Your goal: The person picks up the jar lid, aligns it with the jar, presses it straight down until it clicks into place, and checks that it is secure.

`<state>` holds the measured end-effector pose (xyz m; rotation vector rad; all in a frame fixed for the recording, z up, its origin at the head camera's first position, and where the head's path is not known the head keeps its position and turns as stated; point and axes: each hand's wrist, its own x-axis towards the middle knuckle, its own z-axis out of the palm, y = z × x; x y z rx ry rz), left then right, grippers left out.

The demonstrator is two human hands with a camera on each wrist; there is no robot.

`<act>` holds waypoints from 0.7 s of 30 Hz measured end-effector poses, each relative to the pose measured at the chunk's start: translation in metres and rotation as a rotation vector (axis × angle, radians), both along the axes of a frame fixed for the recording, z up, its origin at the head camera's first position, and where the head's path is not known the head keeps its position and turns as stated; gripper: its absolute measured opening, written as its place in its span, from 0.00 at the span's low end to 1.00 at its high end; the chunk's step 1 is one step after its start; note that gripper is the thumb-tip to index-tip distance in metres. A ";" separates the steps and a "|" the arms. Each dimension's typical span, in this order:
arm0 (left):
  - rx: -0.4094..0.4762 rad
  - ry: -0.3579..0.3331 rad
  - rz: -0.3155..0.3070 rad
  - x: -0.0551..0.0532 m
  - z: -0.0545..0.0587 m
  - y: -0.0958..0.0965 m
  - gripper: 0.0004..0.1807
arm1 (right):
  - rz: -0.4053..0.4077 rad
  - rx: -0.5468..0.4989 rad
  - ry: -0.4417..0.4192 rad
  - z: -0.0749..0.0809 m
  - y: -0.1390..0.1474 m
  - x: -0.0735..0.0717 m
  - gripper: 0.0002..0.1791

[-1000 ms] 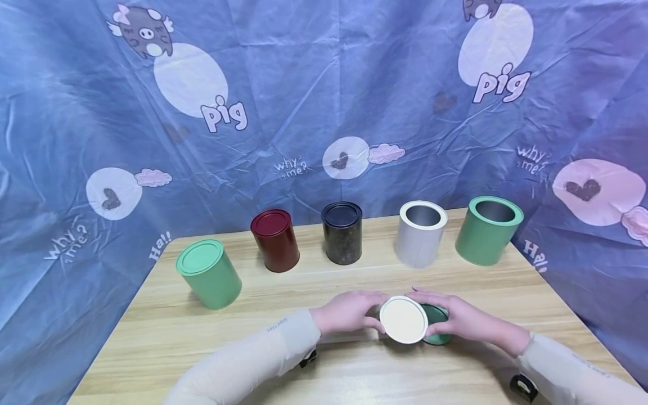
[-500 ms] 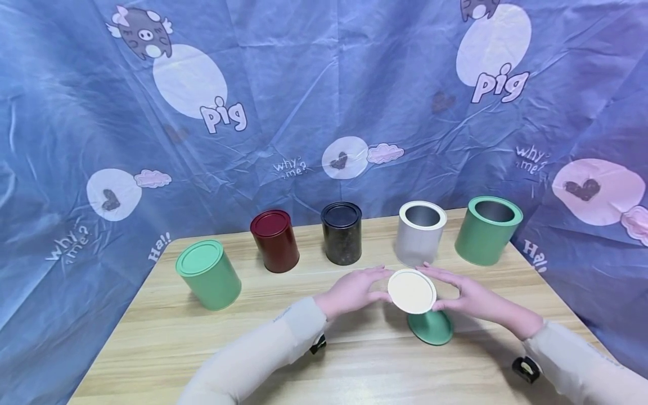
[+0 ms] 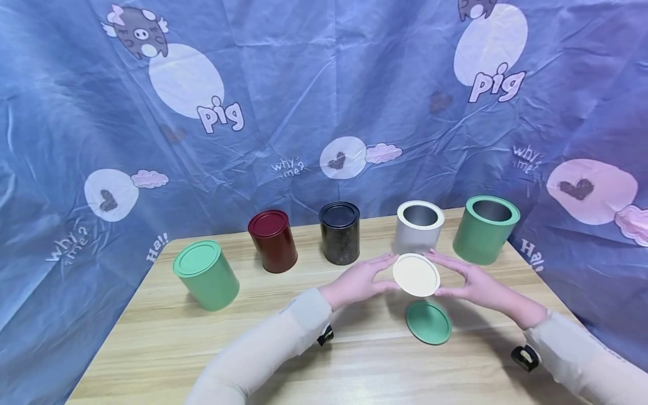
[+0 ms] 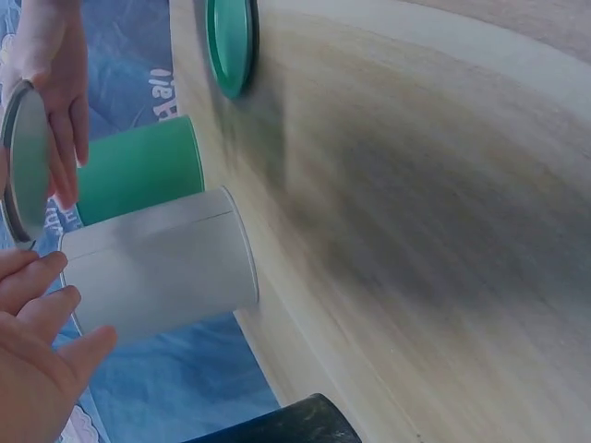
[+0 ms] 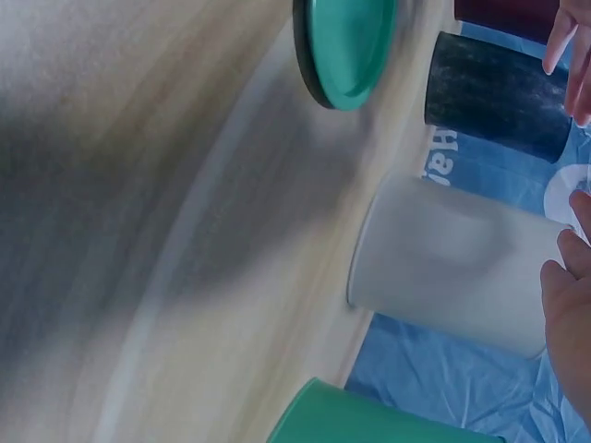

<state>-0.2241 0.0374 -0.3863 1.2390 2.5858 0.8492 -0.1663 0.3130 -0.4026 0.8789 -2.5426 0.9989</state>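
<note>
One table [image 3: 152, 354] bears five cans [image 3: 341, 242] and one green lid [image 3: 428, 324]; two hands [image 3: 356, 281] [image 3: 478, 285] grip one white lid [image 3: 416, 275].

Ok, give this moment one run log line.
left hand, right hand: hold white lid above table | green lid: on table | white can, rightmost green can: open | red can, black can, leftmost green can: closed

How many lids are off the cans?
2: the white lid, held up in front of the open white can, and the green lid, lying on the table.
</note>
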 end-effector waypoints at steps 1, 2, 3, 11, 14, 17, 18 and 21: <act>0.004 -0.003 0.005 0.000 0.001 0.001 0.39 | 0.001 -0.004 0.003 0.002 0.000 0.000 0.42; 0.013 -0.007 0.011 0.000 0.002 0.003 0.40 | -0.005 -0.006 0.005 0.003 0.001 -0.001 0.42; 0.021 -0.009 0.020 -0.001 0.003 0.004 0.41 | -0.015 -0.008 0.003 0.005 0.002 -0.002 0.42; 0.054 0.029 0.062 -0.014 0.018 0.021 0.41 | -0.095 -0.019 -0.038 0.022 0.010 -0.013 0.40; 0.055 0.029 0.060 -0.023 0.023 0.027 0.41 | -0.109 -0.032 -0.056 0.030 0.013 -0.020 0.40; 0.051 0.037 0.066 -0.031 0.028 0.031 0.41 | -0.114 -0.056 -0.072 0.037 0.016 -0.027 0.38; 0.052 0.038 0.067 -0.034 0.030 0.032 0.40 | -0.110 -0.068 -0.079 0.039 0.017 -0.030 0.38; 0.045 0.050 0.067 -0.042 0.035 0.035 0.40 | -0.093 -0.115 -0.115 0.044 0.017 -0.036 0.36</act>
